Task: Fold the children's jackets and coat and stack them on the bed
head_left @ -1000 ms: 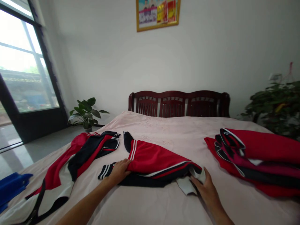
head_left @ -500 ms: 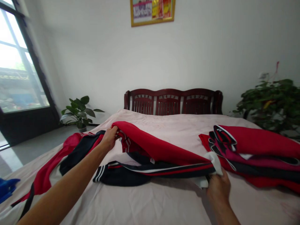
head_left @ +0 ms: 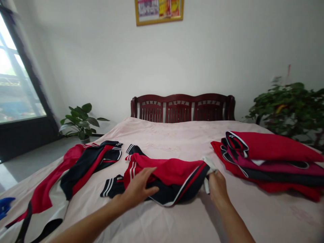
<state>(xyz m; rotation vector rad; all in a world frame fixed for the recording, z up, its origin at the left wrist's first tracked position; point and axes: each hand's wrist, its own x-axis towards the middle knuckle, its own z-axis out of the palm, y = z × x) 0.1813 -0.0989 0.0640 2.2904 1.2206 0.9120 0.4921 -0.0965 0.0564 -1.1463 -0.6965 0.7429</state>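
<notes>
A red and navy tracksuit jacket (head_left: 177, 172) with white stripes lies bunched in front of me on the bed. My right hand (head_left: 218, 187) is closed on its white end at the right and lifts that end slightly. Over the striped cuffs on the left side, my left hand (head_left: 139, 189) is open, its thumb and fingers apart; whether it touches the cloth I cannot tell. Farther left, a second red, navy and white jacket (head_left: 83, 165) lies spread out with its sleeves stretched.
A folded stack of red and dark clothes (head_left: 273, 162) sits at the right on the pink bed sheet (head_left: 187, 222). Something blue (head_left: 5, 206) lies at the left edge. Beyond are a dark wooden headboard (head_left: 178, 109), a potted plant (head_left: 82, 123) and a leafy plant (head_left: 291, 111).
My left hand has let go of the raised red part and moved right and down. The jacket has sunk and bunched shorter, its right end shifting left with my right hand.
</notes>
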